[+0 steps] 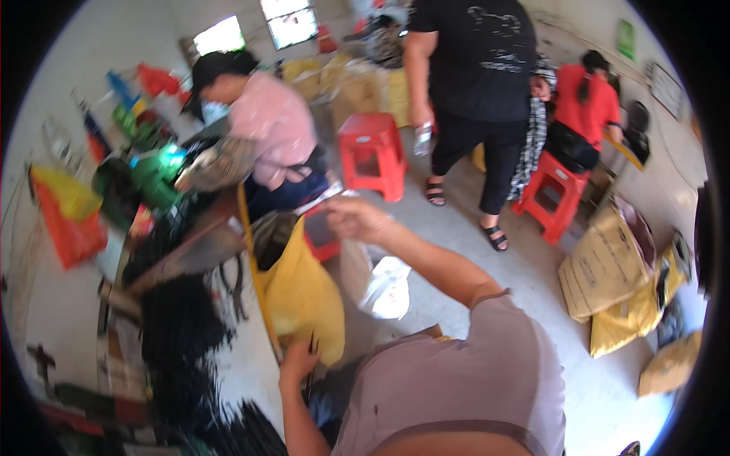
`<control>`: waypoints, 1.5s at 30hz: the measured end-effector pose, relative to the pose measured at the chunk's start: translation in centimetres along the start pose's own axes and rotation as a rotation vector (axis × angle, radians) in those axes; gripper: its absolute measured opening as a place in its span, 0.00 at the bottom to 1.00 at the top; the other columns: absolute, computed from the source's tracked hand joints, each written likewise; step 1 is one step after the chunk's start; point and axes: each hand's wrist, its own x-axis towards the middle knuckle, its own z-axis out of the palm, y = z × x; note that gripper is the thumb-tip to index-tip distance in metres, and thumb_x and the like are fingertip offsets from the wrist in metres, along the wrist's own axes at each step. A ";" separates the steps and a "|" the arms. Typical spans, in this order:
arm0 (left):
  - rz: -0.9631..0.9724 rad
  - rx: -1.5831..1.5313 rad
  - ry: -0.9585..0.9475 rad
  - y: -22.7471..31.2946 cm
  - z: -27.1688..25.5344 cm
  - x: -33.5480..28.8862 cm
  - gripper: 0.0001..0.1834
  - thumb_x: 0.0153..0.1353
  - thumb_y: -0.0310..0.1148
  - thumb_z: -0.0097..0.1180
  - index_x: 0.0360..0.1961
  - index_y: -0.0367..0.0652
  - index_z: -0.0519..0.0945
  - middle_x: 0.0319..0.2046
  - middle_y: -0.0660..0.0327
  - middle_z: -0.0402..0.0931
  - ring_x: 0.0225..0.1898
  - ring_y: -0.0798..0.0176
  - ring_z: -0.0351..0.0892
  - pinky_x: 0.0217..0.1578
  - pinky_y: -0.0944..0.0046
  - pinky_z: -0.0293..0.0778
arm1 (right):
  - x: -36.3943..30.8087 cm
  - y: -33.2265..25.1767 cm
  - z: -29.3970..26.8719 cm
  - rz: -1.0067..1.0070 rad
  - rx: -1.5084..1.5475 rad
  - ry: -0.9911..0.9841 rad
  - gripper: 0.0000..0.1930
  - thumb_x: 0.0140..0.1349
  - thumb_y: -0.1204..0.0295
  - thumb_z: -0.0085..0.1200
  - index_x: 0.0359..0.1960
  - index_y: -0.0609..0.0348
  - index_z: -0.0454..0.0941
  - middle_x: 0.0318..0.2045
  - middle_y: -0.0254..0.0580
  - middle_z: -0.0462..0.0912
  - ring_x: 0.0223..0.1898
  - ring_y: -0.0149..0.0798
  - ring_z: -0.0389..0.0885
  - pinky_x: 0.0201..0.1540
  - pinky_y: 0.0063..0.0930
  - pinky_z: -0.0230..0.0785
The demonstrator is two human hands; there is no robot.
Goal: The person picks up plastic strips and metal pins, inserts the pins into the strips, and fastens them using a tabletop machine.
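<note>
My left hand (298,362) is low at the table's edge, against the bottom of a yellow sack (308,304). Its fingers are closed, and a thin black strip (313,342) sticks up from them. The sack's dark mouth gapes toward the far side. Stretched forward, my right hand (353,220) hovers past the sack with its fingers curled together; what they hold, if anything, is too blurred to tell. Below that hand hangs or stands a whitish plastic bag (380,285). Heaps of thin black strips (179,319) cover part of the table on my left.
Across the table's far end, a person in pink (274,125) works beside a green machine (156,178). Someone in black (475,68) stands ahead, near a red stool (372,152). A person in red (582,110) sits at the far right. Brown sacks (608,258) line the right wall.
</note>
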 end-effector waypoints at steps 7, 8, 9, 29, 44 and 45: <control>-0.065 0.007 -0.026 -0.6 -0.2 0.7 0.12 0.37 0.30 0.53 0.24 0.32 0.74 0.21 0.47 0.73 0.27 0.48 0.74 0.29 0.57 0.69 | -1.0 -2.0 2.4 -0.088 -0.020 0.005 0.10 0.52 0.68 0.52 0.33 0.60 0.71 0.15 0.30 0.66 0.13 0.23 0.59 0.14 0.17 0.46; -0.014 0.007 0.006 -0.4 -0.4 0.6 0.12 0.36 0.30 0.54 0.22 0.32 0.74 0.19 0.47 0.73 0.25 0.48 0.75 0.28 0.57 0.69 | -1.1 -2.2 3.0 -0.103 -0.083 0.048 0.09 0.55 0.68 0.49 0.33 0.60 0.70 0.14 0.28 0.61 0.14 0.23 0.54 0.15 0.17 0.44; -0.005 0.010 0.005 -0.1 -0.5 0.8 0.12 0.36 0.30 0.54 0.22 0.32 0.74 0.19 0.47 0.73 0.25 0.48 0.75 0.28 0.57 0.69 | -1.2 -2.5 3.1 -0.111 -0.087 0.051 0.09 0.55 0.68 0.49 0.33 0.60 0.70 0.14 0.28 0.61 0.14 0.23 0.54 0.15 0.17 0.44; -0.053 -0.004 0.031 -1.2 0.2 1.4 0.13 0.37 0.30 0.53 0.24 0.31 0.74 0.22 0.44 0.73 0.29 0.46 0.74 0.29 0.55 0.68 | -1.7 -0.9 9.5 0.071 -0.763 -0.302 0.11 0.51 0.67 0.53 0.29 0.63 0.75 0.15 0.30 0.70 0.14 0.20 0.62 0.14 0.12 0.49; 0.068 -0.145 0.095 -0.5 0.7 0.7 0.14 0.44 0.35 0.53 0.31 0.38 0.74 0.23 0.47 0.73 0.25 0.51 0.75 0.25 0.60 0.68 | -6.2 3.6 11.4 0.256 -0.784 -0.575 0.10 0.55 0.71 0.50 0.35 0.65 0.73 0.22 0.32 0.75 0.23 0.21 0.69 0.24 0.16 0.61; 0.109 -0.103 0.111 -1.2 1.2 0.8 0.14 0.44 0.35 0.53 0.30 0.37 0.74 0.24 0.47 0.73 0.26 0.52 0.76 0.25 0.60 0.68 | -6.3 3.6 11.4 0.264 -0.776 -0.590 0.10 0.55 0.71 0.50 0.35 0.65 0.73 0.22 0.32 0.75 0.23 0.21 0.69 0.24 0.16 0.61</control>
